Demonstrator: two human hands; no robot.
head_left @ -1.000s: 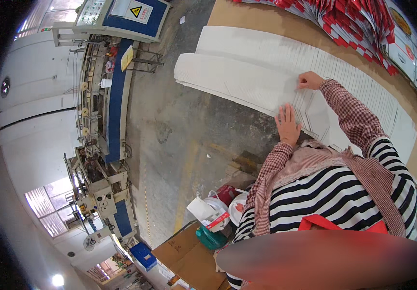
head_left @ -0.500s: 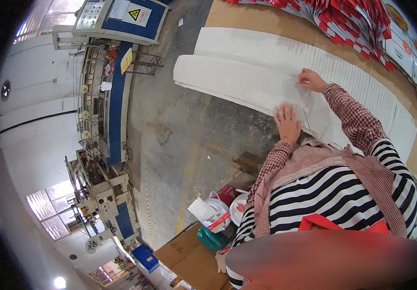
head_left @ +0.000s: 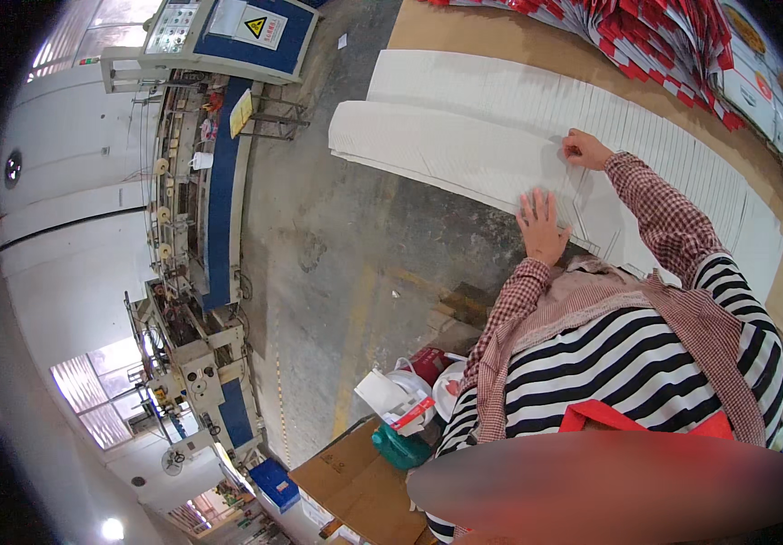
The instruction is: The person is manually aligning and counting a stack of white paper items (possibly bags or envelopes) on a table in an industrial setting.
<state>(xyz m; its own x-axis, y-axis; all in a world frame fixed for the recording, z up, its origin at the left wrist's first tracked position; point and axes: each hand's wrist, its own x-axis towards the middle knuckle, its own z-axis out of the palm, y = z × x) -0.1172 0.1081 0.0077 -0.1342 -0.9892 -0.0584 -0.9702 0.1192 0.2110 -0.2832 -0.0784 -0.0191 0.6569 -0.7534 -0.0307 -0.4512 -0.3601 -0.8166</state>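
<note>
White paper sheets (head_left: 446, 136) lie fanned out in overlapping rows across a brown-topped table, with many edges showing as thin lines on the right. My left hand (head_left: 543, 227) rests flat on the near edge of the sheets, fingers spread and holding nothing. Farther up and to the right, my right hand (head_left: 586, 150) is closed, its fingers curled down against the sheets. Whether a sheet edge is pinched inside it is hidden.
Red-and-white folded paper pieces (head_left: 654, 54) are heaped at the table's far side, on brown board (head_left: 491, 41). A blue-and-cream machine (head_left: 221, 191) runs along the left. An open cardboard box (head_left: 355, 481) and a green plastic container (head_left: 400, 447) are at lower left.
</note>
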